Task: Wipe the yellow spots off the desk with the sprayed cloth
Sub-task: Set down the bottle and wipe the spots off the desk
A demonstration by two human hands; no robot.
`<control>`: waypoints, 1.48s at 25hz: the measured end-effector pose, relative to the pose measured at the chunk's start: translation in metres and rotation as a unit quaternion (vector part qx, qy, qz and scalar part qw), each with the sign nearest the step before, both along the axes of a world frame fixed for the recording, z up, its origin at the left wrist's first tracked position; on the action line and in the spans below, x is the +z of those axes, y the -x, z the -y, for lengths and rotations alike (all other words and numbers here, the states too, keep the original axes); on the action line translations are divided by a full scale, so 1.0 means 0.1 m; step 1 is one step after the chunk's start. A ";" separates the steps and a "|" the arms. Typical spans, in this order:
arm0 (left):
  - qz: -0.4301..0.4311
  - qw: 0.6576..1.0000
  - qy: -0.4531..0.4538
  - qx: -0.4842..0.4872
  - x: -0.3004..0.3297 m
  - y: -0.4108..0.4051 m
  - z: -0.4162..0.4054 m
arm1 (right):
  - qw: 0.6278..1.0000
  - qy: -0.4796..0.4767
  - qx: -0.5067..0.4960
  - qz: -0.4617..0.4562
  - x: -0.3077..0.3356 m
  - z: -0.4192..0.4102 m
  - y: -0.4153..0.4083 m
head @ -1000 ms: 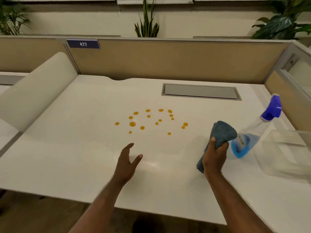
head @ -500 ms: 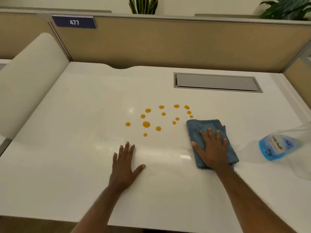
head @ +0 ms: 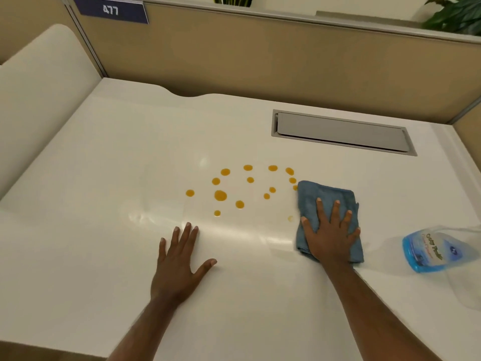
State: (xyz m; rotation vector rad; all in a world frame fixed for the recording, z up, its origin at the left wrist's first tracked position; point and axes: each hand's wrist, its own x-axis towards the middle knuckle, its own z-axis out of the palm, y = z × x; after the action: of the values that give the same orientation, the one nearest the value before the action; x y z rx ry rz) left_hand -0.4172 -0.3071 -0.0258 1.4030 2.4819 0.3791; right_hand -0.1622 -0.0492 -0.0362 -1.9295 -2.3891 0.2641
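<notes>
Several yellow spots (head: 220, 195) lie in a loose cluster at the middle of the white desk (head: 104, 178). A folded blue cloth (head: 322, 194) lies flat on the desk at the cluster's right edge, touching the nearest spots. My right hand (head: 330, 235) presses down on the cloth with its fingers spread. A faint, smeared spot (head: 290, 218) shows just left of the cloth. My left hand (head: 179, 267) rests palm down on the bare desk below the spots, holding nothing.
A spray bottle (head: 429, 252) with blue liquid stands at the right, beside a clear plastic container (head: 468, 290) at the frame edge. A grey cable hatch (head: 341, 131) sits behind the cloth. Tan partitions (head: 260, 53) close the back; a white curved panel (head: 39, 74) bounds the left.
My right hand brought the cloth down from the air and laid it flat by the spots. My left hand settled flat on the desk. A faint smear now shows left of the cloth.
</notes>
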 end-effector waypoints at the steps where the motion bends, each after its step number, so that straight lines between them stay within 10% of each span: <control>1: -0.001 1.000 -0.001 0.001 -0.01 0.00 0.00 | 1.000 0.005 -0.013 -0.006 -0.01 -0.09 0.06; 16: -0.007 1.000 -0.014 0.007 -0.02 -0.01 -0.01 | 0.985 0.005 0.172 -0.023 0.12 -0.63 1.68; 27: -0.014 1.000 -0.022 0.011 -0.03 -0.01 0.02 | 0.894 0.022 0.448 -0.005 0.14 0.61 2.56; 37: -0.007 0.998 -0.057 0.025 -0.02 -0.02 0.04 | 0.942 0.038 0.334 0.007 0.17 0.46 2.49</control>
State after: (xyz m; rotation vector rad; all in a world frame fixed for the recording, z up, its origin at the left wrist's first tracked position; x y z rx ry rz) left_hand -0.4149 -0.3110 -0.0282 1.3925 2.5462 0.5314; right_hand -0.4113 -0.0951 -0.0189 -1.0653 -2.9961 0.3708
